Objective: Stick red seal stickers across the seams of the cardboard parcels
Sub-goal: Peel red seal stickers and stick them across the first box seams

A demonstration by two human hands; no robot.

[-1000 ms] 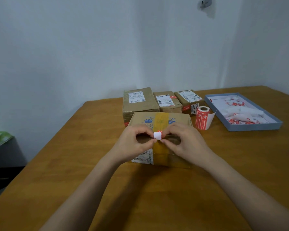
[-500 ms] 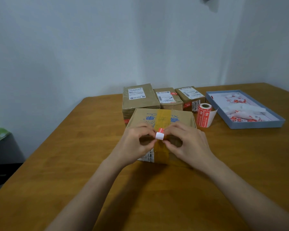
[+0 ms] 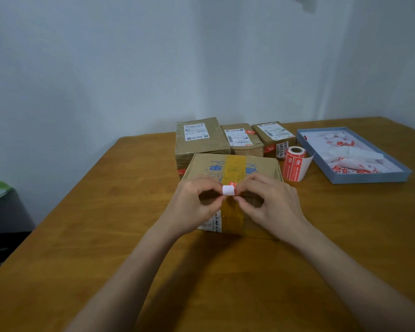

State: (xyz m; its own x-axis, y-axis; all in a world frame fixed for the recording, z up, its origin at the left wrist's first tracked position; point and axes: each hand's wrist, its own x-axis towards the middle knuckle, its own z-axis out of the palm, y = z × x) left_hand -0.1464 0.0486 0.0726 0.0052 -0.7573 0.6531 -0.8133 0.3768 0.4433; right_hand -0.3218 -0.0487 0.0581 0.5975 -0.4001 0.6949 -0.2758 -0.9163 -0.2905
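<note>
Left grip: left hand [image 3: 194, 204], fingers curled, thumb and forefinger pinching the left edge of the sticker [image 3: 228, 189].
Sticker: held in the air between the two grips, white backing toward the camera, a sliver of red showing at its top edge. It hangs over the yellow tape strip [image 3: 233, 168] of the near parcel [image 3: 259, 167]; whether it touches the box I cannot tell.
Right grip: right hand [image 3: 271, 202], fingers curled, fingertips pinching the right edge of the same sticker.
Step, as I judge it: backing being peeled or about to be; nothing pressed onto this seam yet.
Risk, peel: the piece is small and both grips crowd it. A corner could fold and stick to itself, or the adhesive could catch on a fingertip.
Risk, tear: pulling the two edges apart instead of splitting face from backing could rip it.
Risk, placement: the seam runs under glossy tape just below the grips. Laid along it and not across, the seal does not bridge the flaps. It may also bond poorly on the tape.
Risk, parcel: neither grip steadies the box, so a firm press could slide it on the surface [image 3: 82, 236].
Beyond the grips: three parcels [image 3: 201, 140] in a row, two showing red seals.
Right of the right grip: sticker roll [image 3: 294, 164] standing upright, loose tail curling out.
Far right: blue tray [image 3: 369, 179] holding peeled white-and-red scraps; the backing probably belongs there.
</note>
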